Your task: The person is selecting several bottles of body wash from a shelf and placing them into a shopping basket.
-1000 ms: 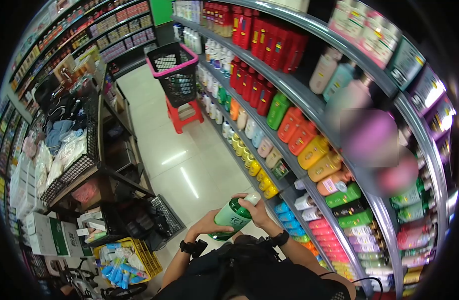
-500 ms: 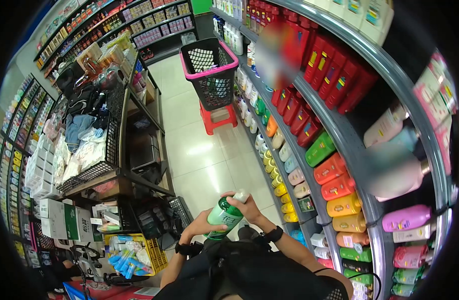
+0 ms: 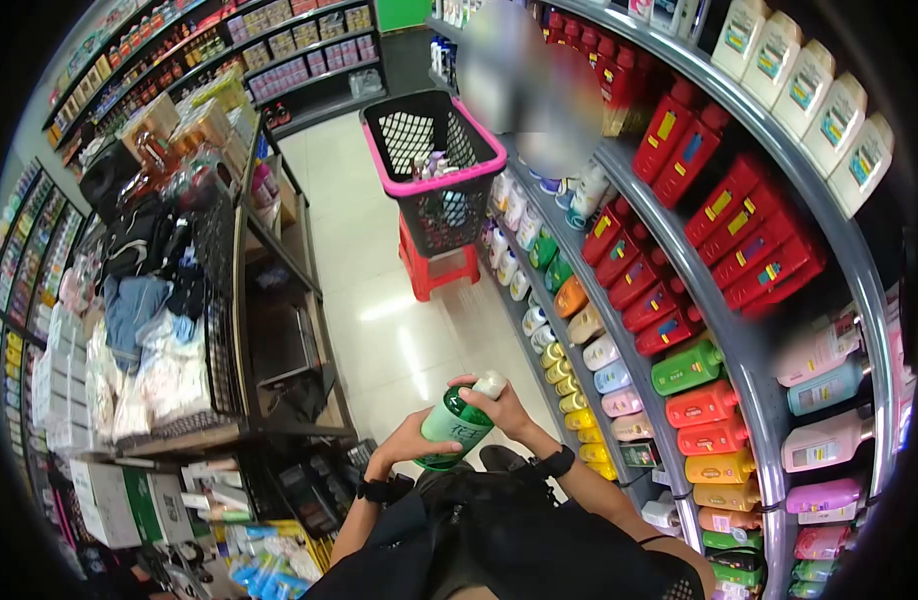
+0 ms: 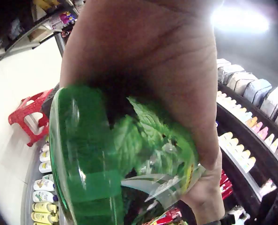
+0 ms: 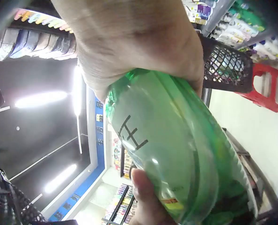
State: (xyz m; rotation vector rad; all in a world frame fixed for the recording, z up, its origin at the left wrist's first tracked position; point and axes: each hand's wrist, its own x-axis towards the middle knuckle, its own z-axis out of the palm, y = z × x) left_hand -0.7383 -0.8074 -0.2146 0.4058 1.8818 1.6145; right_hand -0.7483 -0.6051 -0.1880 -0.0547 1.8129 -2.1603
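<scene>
A green translucent bottle point(image 3: 457, 425) with a pale green label and a whitish cap point(image 3: 490, 384) is held tilted in front of the body. My left hand point(image 3: 411, 440) grips its lower body, the thumb lying across the label. Around the neck, just under the cap, curl the fingers of my right hand point(image 3: 501, 408). Leaf pictures show on the bottle point(image 4: 129, 136) in the left wrist view. In the right wrist view, dark lettering marks the label, and the left thumb point(image 5: 146, 187) presses on the lower part.
On the right, shelves hold red bottles point(image 3: 739, 235), orange bottles point(image 3: 714, 403) and many others. Ahead, a black basket point(image 3: 444, 215) with a pink rim stands on a red stool point(image 3: 434, 270) in the aisle. A table of clothes point(image 3: 139, 310) lines the left, boxes point(image 3: 129, 500) below it.
The head view has shifted, and the basket and right-hand shelves now appear larger and nearer. Both hands keep their grip on the bottle, which stays at about the same height and tilt.
</scene>
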